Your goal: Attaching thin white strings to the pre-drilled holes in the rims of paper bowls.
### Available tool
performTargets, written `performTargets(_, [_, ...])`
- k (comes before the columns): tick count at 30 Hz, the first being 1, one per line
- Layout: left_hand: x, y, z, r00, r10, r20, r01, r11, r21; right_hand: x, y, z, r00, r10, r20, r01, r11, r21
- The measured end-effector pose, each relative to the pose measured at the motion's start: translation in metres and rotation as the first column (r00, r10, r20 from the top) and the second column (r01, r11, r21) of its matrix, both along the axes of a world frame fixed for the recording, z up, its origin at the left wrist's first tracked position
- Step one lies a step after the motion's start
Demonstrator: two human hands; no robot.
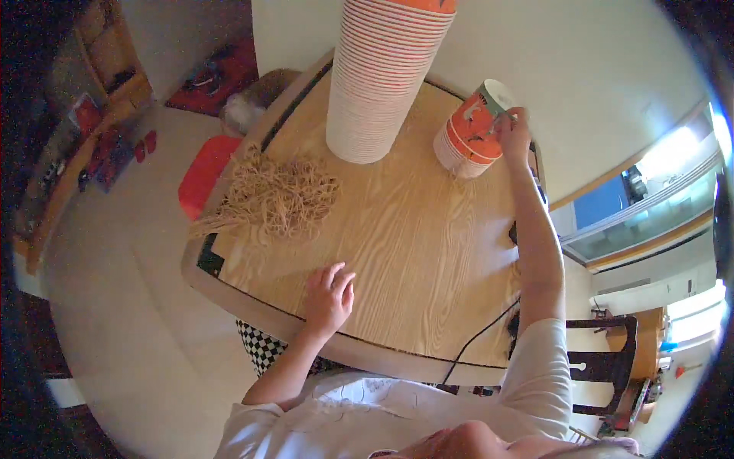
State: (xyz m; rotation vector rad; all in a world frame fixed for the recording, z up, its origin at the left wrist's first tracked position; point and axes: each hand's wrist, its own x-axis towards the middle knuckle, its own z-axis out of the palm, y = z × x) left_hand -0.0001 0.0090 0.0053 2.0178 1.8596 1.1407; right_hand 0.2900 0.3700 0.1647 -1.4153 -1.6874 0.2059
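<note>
Clock directions taken from the middle of the table, 12 at the top of the view.

Tall stack of nested white containers stands at 12 o'clock; its upper end is cut off by the top edge. Nesting covers most of the sides, leaving pale bands with thin orange lines and, highest up, a bit of orange print.

Short stack of orange containers stands at 1 o'clock, pale rims lowest, green at the upper end. The pale round top could be a base or an opening; cannot tell. Side print shows white and dark marks on orange, too small and blurred to read.

Right hand is at the short stack's upper end, on its 2 o'clock side, fingers bent and bunched. Fingertips partly hidden; cannot tell how far open the hand is or whether it grips.

Left hand, at 7 o'clock, is palm down near the table edge, fingers loosely bent and slightly apart, holding nothing.

Tangle of tan strands lies at 10 o'clock; single strands blur together. Beyond it, a red seat is partly covered by the table. At 3 o'clock, a dark object is mostly behind the right forearm; kind unclear. Black cable crosses the edge at 5 o'clock.
</note>
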Motion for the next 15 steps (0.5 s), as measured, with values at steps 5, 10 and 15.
performTargets(5, [0.0,-0.001,0.0,1.0,0.005,-0.009,-0.005,1.0,0.003,0.012,-0.001,0.001,0.993,-0.04,0.109,0.039,0.999,0.007])
performTargets(10, [0.003,-0.001,-0.006,1.0,-0.005,0.012,0.005,1.0,-0.011,0.037,0.003,-0.013,0.991,0.057,0.12,-0.059,0.998,0.014])
performTargets(15, [0.0,0.001,-0.006,1.0,-0.005,0.022,0.006,1.0,-0.012,0.03,-0.002,-0.01,0.985,0.169,0.03,-0.17,0.985,0.026])
